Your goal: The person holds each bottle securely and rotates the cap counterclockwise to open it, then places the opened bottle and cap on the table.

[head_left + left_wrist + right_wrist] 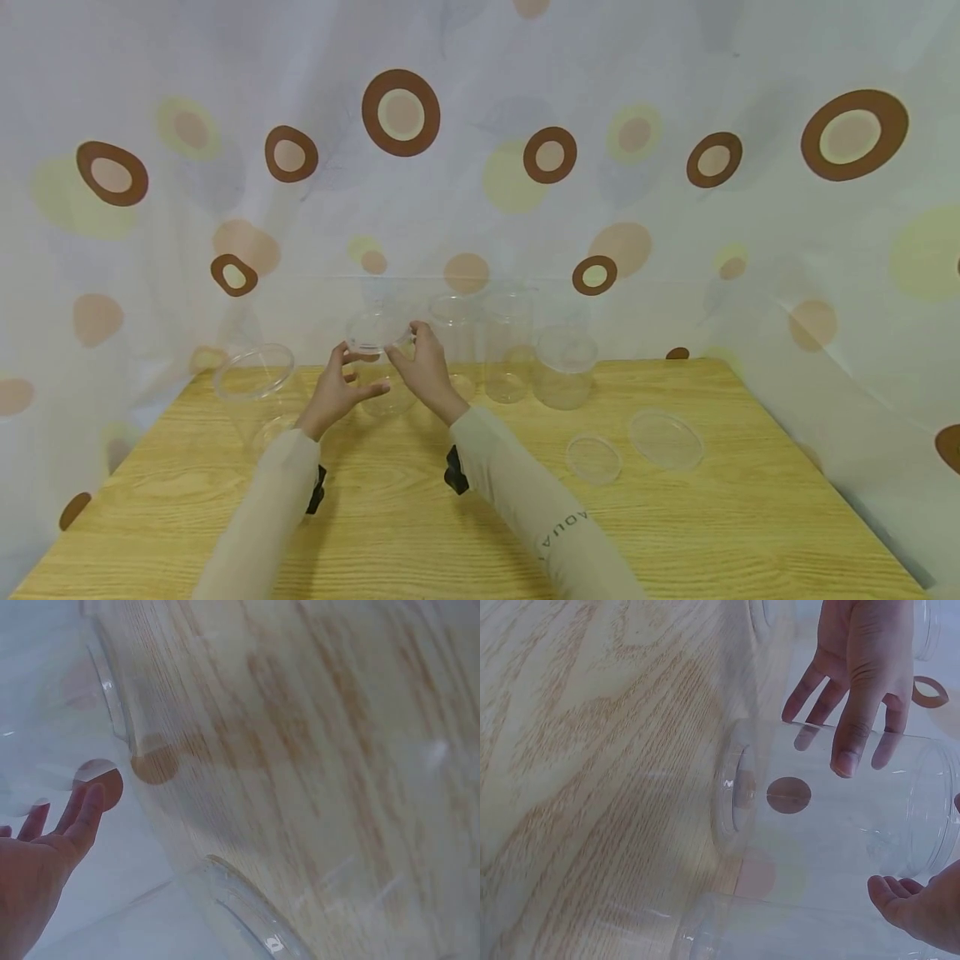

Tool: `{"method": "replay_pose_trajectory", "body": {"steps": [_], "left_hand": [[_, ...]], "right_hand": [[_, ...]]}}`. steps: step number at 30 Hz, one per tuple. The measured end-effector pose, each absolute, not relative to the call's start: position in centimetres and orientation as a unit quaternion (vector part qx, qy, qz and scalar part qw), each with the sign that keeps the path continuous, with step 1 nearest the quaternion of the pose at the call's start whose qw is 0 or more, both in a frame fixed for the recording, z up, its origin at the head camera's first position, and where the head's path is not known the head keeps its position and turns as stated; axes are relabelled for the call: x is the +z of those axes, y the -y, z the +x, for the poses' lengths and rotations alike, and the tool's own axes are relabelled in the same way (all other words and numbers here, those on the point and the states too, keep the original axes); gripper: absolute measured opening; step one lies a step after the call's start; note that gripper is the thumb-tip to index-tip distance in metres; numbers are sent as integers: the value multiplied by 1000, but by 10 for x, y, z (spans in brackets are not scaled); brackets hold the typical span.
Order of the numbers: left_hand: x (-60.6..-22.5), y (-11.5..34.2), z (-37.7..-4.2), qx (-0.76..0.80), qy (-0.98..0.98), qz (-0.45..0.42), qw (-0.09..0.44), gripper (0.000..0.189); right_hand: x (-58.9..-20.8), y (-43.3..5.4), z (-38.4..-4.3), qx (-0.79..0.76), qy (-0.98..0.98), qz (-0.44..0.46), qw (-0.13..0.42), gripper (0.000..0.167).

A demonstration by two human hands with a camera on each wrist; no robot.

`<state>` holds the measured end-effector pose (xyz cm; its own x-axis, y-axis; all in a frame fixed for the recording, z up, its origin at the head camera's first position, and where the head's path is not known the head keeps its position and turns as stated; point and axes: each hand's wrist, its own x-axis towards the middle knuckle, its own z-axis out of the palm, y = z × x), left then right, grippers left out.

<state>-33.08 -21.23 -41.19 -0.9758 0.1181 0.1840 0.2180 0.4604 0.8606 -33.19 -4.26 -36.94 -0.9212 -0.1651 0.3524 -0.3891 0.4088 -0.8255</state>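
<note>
A clear, round plastic jar [387, 406] stands between my hands near the back of the table. With thumb and spread fingers on opposite sides, my left hand [335, 392] holds its side; in the right wrist view the fingers show through the clear wall. My right hand [430, 367] grips around a clear lid [375, 321] at the jar's mouth, index finger and thumb on its right rim. Whether the lid sits fully on the jar I cannot tell. In the right wrist view the jar [825, 802] lies sideways, its rim towards the right fingers.
A wide clear jar [255, 392] is left of my left hand. Right of my right hand stand two tall clear jars [459, 342] and a shorter jar [564, 379]. A small clear lid [593, 459] and a larger one [666, 439] lie flat on the wooden table [420, 533]. A patterned curtain hangs behind.
</note>
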Motion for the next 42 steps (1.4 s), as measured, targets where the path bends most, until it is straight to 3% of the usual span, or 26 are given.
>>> {"method": "replay_pose_trajectory", "body": {"steps": [10,16,27,42], "left_hand": [[-407,211,-320,-516,846,-127,49,93],[-403,214,-308,-499,860,-101,18,101],[-394,212,-289,-521,840,-152,-2,93],[-387,172,-269,-537,812,-225,-40,96]], "right_hand": [[-365,37,-326,532,821,178,100,61],[-362,31,-321,545,808,206,87,66],[-352,3,-312,528,807,263,38,78],[-332,-57,-297,488,810,321,-56,79]]}}
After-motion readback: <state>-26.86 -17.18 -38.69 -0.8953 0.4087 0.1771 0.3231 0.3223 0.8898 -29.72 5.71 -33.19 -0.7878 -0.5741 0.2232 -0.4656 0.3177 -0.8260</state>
